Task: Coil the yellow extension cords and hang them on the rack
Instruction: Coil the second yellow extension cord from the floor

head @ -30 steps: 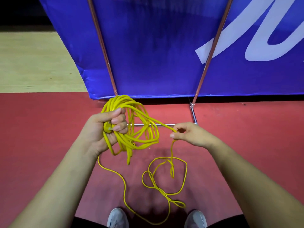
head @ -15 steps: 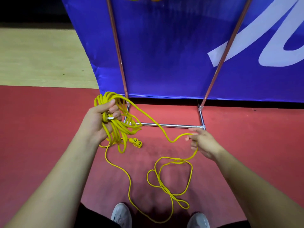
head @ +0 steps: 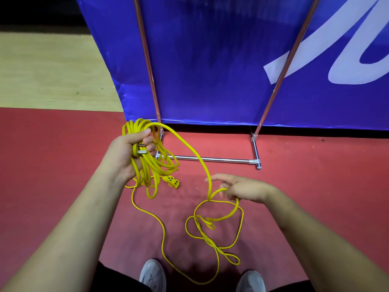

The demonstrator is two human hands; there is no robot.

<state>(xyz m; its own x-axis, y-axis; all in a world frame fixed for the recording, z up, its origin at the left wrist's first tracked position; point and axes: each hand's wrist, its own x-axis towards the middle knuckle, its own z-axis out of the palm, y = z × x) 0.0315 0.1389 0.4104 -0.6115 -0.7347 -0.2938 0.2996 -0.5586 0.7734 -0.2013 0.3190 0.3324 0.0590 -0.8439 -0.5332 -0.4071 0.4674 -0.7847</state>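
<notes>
At the bottom edge of the frame are two grey shoes (head: 152, 275) on a red floor (head: 315, 186). Just above them, in the lower middle, the loose part of the yellow cord (head: 219, 228) lies in tangled loops on the floor. One strand rises from the loops to the right hand (head: 246, 189), right of centre. Its fingers are loosely spread, the first finger straight, and the cord lies across the lower fingers. From there the cord arcs up and left to the left hand (head: 126, 152), which grips a bundle of coils (head: 147, 165) with the metal plug pins (head: 141, 149) showing between its fingers. The yellow socket end (head: 171, 181) hangs just below the bundle. Behind the hands stands the chrome rack (head: 210, 159), its base bar on the floor and two poles rising toward the top. Behind it is a blue banner (head: 210, 60), and a wooden floor (head: 52, 70) fills the upper left.
</notes>
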